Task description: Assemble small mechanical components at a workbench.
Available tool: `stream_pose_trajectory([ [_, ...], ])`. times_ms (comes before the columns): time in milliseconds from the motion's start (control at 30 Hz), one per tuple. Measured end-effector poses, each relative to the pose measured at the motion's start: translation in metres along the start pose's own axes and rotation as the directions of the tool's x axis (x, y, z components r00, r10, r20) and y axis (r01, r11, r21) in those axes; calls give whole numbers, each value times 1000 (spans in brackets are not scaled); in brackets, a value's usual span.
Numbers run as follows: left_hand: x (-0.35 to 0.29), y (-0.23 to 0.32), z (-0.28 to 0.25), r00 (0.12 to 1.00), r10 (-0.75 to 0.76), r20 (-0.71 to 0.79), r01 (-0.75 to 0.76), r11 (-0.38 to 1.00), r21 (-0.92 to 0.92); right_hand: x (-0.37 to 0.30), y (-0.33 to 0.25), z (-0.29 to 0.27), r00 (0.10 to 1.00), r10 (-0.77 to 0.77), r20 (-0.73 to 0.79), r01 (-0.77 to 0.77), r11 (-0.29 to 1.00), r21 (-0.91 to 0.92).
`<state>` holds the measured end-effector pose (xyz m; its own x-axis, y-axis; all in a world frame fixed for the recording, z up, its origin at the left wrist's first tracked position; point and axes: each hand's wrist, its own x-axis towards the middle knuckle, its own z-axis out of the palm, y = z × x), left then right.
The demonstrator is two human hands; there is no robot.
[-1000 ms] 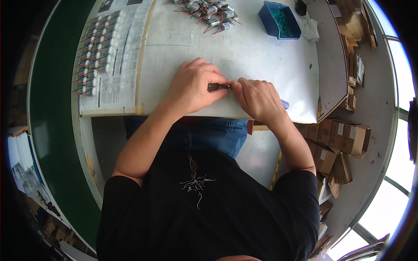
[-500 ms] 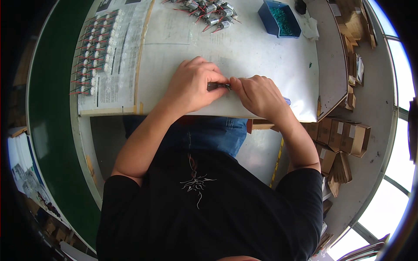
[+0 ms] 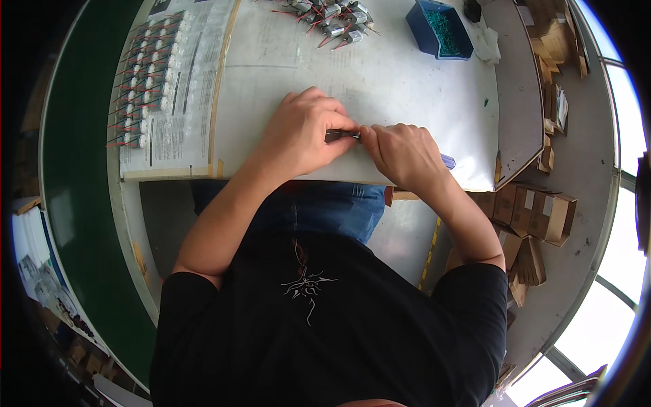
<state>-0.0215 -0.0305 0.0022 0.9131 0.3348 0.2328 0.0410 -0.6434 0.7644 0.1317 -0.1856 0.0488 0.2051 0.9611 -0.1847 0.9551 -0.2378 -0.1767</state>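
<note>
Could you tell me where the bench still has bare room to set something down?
Bare white sheet lies between the hands and the blue bin. The motor pile and wired rows on the left are crowded.

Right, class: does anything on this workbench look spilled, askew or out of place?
Little stands out. One small green bit lies loose on the white sheet, apart from the blue bin of green parts. The wired parts at the top lie heaped; those on the left sit in rows.
</note>
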Motion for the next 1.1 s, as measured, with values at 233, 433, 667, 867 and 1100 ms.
stream_pose_trajectory([
  [233,-1,1,1,1000,12,-11,-12,1000,4,2,8,7,999,-24,-28,24,1000,-18],
  [433,-1,4,-1,1000,-1,3,1,1000,3,1,4,5,997,-3,-71,4,1000,24],
  [667,1,3,-3,1000,6,6,-6,1000,12,3,4,4,999,-9,-38,10,1000,15],
  [867,-23,6,-24,992,96,-81,-89,993,80,6,20,-8,948,264,176,-315,717,622],
  [1100,-96,-23,-125,874,20,-485,-21,1000,3,-6,8,1,949,312,-45,-248,828,504],
])
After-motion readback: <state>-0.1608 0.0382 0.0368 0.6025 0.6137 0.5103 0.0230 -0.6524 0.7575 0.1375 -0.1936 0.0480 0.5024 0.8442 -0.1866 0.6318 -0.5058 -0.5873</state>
